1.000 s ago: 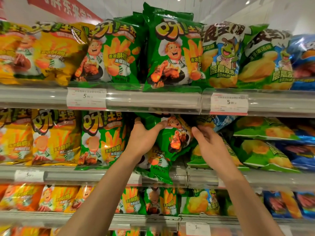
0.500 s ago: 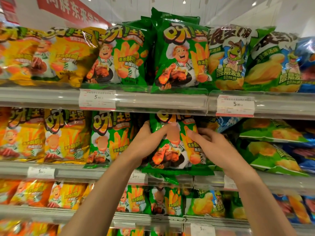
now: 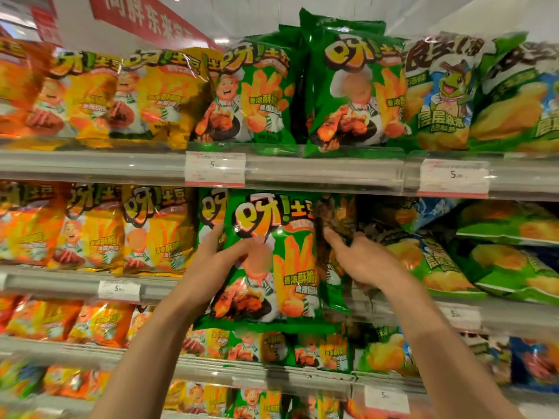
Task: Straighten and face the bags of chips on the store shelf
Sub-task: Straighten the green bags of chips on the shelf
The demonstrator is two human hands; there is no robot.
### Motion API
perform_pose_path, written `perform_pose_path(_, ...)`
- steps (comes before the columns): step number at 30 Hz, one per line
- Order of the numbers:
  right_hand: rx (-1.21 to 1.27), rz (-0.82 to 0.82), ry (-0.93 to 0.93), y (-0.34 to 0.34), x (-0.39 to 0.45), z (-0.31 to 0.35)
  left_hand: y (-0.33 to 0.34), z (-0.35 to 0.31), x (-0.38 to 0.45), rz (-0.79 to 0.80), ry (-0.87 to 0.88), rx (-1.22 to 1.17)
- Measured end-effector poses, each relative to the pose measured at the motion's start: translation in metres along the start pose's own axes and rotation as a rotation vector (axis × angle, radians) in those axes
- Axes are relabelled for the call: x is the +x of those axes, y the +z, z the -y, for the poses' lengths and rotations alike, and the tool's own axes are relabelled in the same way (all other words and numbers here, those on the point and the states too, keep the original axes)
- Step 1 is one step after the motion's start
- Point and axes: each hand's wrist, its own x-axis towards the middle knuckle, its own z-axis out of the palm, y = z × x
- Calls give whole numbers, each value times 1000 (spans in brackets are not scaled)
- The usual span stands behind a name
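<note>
The left hand [image 3: 211,261] is gripping the upright green chip bag [image 3: 272,261] at the shelf [image 3: 75,282] front edge; the right hand [image 3: 360,261] is pinching the neighbouring bag [image 3: 335,225], packed tight alongside.

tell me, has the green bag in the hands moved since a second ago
Yes. The green bag has swung from tilted to upright, front facing out, under the price tag.
</note>
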Motion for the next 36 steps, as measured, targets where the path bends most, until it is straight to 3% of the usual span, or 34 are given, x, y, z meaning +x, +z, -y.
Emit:
perform_pose_path(8, 80, 8, 36, 18, 6, 7, -19, -6, -7, -28, 74, 11)
perform_pose_path(17, 449, -403, -126, 5, 25, 11, -24, -4, -4, -39, 68, -24)
perform_pose_path(20, 640, -470, -176, 12, 37, 17, -21, -2, -3, -58, 67, -21)
perform_pose_path(27, 256, -279, 1, 37, 58, 3, -19, 5, -3, -88, 85, 10)
perform_pose_path(32, 501, -155, 3, 36, 63, -1, -19, 9, 0, -104, 84, 3)
perform_pose_path(36, 576, -203, -40, 24, 57, -8, -7, 10, 5, -84, 82, -17)
